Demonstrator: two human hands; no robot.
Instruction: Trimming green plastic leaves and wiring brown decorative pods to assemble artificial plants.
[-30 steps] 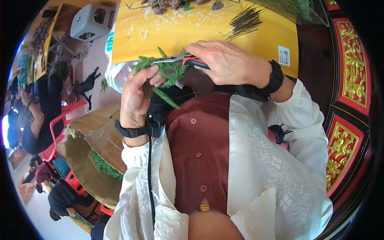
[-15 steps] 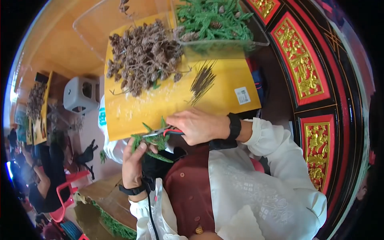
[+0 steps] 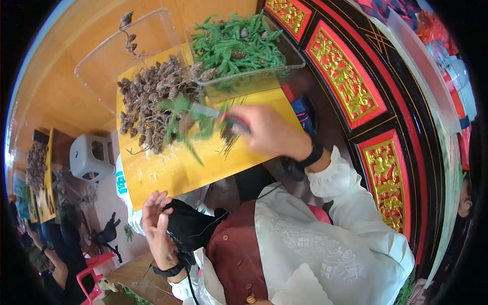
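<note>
Near the frame's centre, the right hand [image 3: 272, 129] grips a red-and-black-handled tool [image 3: 237, 122], a blurred green sprig [image 3: 180, 108] at its tip; whether it clamps the sprig is unclear. At lower left, the left hand [image 3: 158, 219] is loosely spread beside the yellow board [image 3: 203, 175].

The right arm [image 3: 356, 213] comes in from 4 o'clock and slants toward 10, its right wrist [image 3: 321, 162] nearly in line with the forearm. The right hand [image 3: 272, 129] lies just off the middle of the view, toward 1 o'clock, back uppermost, with the fingers curled in a grip; they are blurred, so their exact placing is hard to make out. The left hand [image 3: 158, 226] is well apart and lower, at 8 o'clock, loosely spread, its thumb and slightly bent fingers pointing toward 12. Below it, the left wrist [image 3: 165, 260] sits at 7 o'clock.
</note>
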